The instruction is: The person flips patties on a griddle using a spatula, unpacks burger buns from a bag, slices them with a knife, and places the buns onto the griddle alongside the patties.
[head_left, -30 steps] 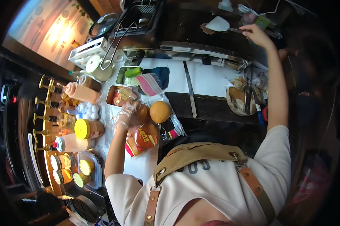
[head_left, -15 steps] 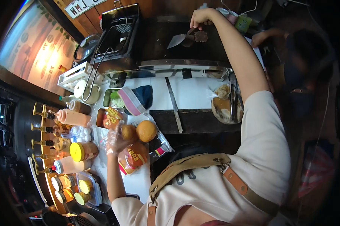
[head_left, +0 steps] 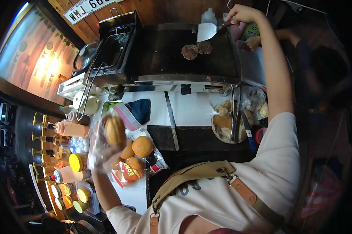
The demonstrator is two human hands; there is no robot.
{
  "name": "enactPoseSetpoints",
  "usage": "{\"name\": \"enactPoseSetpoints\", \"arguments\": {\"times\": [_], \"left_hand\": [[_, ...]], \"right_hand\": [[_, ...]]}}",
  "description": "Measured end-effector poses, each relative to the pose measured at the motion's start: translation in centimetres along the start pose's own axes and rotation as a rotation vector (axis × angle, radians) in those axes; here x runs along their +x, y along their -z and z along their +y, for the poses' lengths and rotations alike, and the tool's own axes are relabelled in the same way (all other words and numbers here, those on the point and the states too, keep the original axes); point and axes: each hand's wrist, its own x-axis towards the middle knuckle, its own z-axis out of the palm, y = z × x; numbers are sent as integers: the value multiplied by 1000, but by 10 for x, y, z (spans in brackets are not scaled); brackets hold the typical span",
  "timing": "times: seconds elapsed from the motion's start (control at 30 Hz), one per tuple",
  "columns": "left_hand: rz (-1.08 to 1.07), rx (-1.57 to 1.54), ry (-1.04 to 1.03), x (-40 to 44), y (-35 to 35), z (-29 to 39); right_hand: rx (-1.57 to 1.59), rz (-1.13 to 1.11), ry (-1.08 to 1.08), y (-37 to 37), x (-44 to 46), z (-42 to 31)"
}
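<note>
In a clear plastic glove, my left hand [head_left: 104, 153] is closed on a bun [head_left: 115, 131], raised above the counter; motion blurs its fingers. Several more buns [head_left: 142, 146] lie beside it on printed burger wrappers [head_left: 123, 174]. My right hand [head_left: 244, 14], bare, grips the dark handle of a spatula [head_left: 207, 32] over the back right of the griddle [head_left: 160, 50]. Just in front of the blade, two browned patties [head_left: 190, 51] lie side by side on the hot plate, touching or nearly so.
A long knife [head_left: 171, 117] lies on the counter. Tongs [head_left: 234, 117] rest across a round board [head_left: 219, 130], near a blue-handled knife [head_left: 249, 134]. Sauce bottles [head_left: 72, 128] and jars line the left. Another person's hand [head_left: 253, 42] is at the griddle's right.
My left hand has lifted a bun up and leftward from the wrappers. The spatula has moved off the patties, up and right. Two patties now show clearly, and the whole view has shifted slightly.
</note>
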Motion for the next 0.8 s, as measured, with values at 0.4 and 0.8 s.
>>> {"name": "enactPoseSetpoints", "arguments": {"times": [0.4, 0.8], "left_hand": [[-347, 516, 2, 230, -84, 97], [-216, 359, 196, 276, -90, 64]], "right_hand": [[175, 297, 204, -36, -56, -36], [305, 501, 234, -109, -28, -72]]}}
